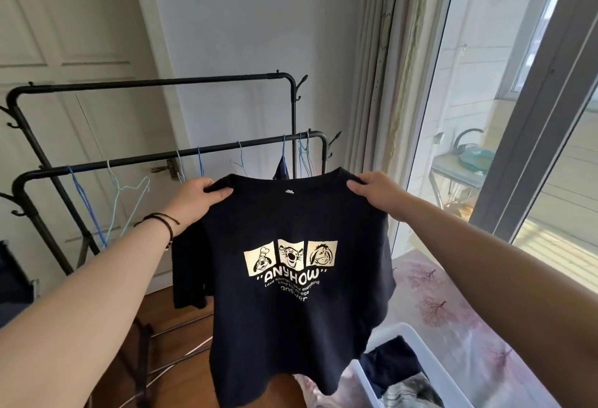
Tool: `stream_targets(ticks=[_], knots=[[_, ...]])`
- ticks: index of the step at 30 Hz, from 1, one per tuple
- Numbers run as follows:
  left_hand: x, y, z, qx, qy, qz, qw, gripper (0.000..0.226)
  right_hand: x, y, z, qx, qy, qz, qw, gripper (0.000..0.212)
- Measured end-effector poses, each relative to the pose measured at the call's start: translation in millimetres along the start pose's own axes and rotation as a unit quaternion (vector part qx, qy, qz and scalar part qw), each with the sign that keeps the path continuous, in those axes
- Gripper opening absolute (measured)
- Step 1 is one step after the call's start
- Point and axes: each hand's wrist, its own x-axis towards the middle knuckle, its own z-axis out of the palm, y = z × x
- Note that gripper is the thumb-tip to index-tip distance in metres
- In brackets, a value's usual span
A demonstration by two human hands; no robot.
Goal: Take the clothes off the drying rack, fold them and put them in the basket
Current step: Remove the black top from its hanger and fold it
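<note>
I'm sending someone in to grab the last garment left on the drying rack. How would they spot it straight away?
Find the black metal drying rack against the white wall. On its lower front rail, near the right end, a dark navy garment hangs on a hanger, partly hidden behind the black printed T-shirt held up in front. The other hangers on that rail are bare.

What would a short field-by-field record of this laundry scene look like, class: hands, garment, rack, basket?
left hand: grips the T-shirt's shoulder by the collar
right hand: grips the other shoulder
T-shirt: black, cartoon print, held up spread out, unfolded
drying rack: black, empty hangers on its front bar, one dark garment hanging behind the T-shirt
basket: white, lower right, clothes already inside
</note>
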Motion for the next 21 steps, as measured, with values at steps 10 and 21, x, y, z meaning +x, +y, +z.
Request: stream_targets(ticks=[10,21], knots=[[4.8,29.6,26.5,-0.241,-0.045,-0.137,0.960,0.023,13.5,-55.3,68.9,0.181,0.025,0.133,0.974,0.026],[-1.7,60.7,55.9,-0.253,-0.165,-0.035,0.953,0.012,16.7,-105.0,127.4,0.077,-0.016,0.016,0.997,0.049]])
